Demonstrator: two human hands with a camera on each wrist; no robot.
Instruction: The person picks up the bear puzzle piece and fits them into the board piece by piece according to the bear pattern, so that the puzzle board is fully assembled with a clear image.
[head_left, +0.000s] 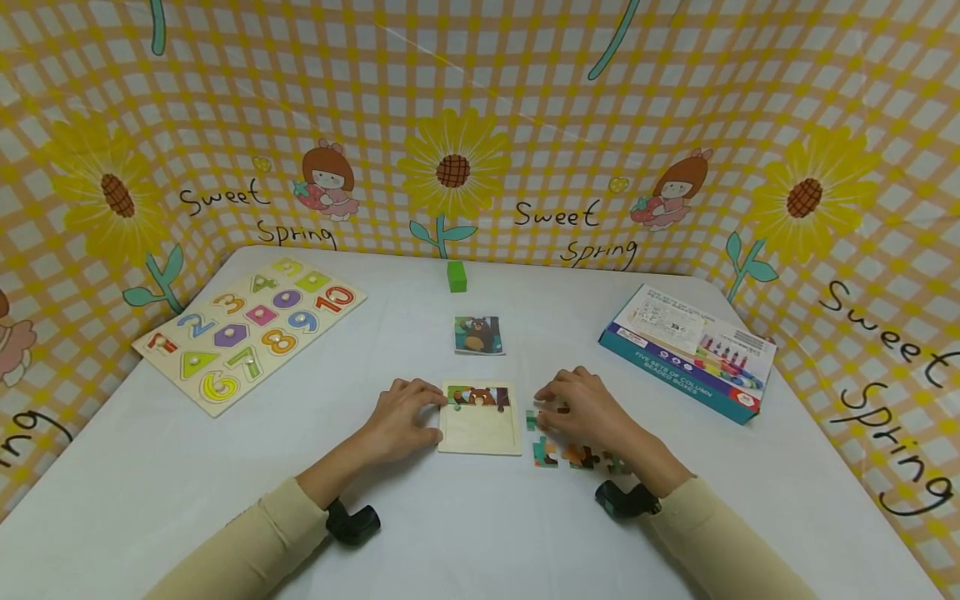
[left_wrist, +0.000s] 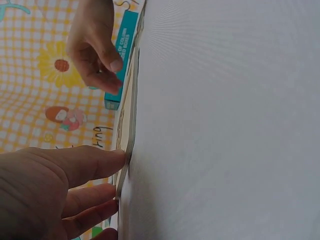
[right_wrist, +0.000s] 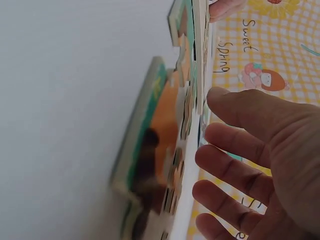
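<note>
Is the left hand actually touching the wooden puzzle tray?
Touching. The left wrist view shows it: the left hand has its thumb tip against the edge of the puzzle tray, no gap between.

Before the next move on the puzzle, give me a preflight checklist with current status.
1. Left hand on the puzzle board: ok, touching its left edge.
2. Right hand holding a piece: not ok, none shows in its grasp.
3. Loose pieces close by: ok, right of the board, near the right hand.
4. Board filled: not ok, far strip in place, the rest bare.
5. Bear picture uncovered: ok, beyond the board.
6. All loose pieces accounted for: cannot tell, right hand hides some.
</note>
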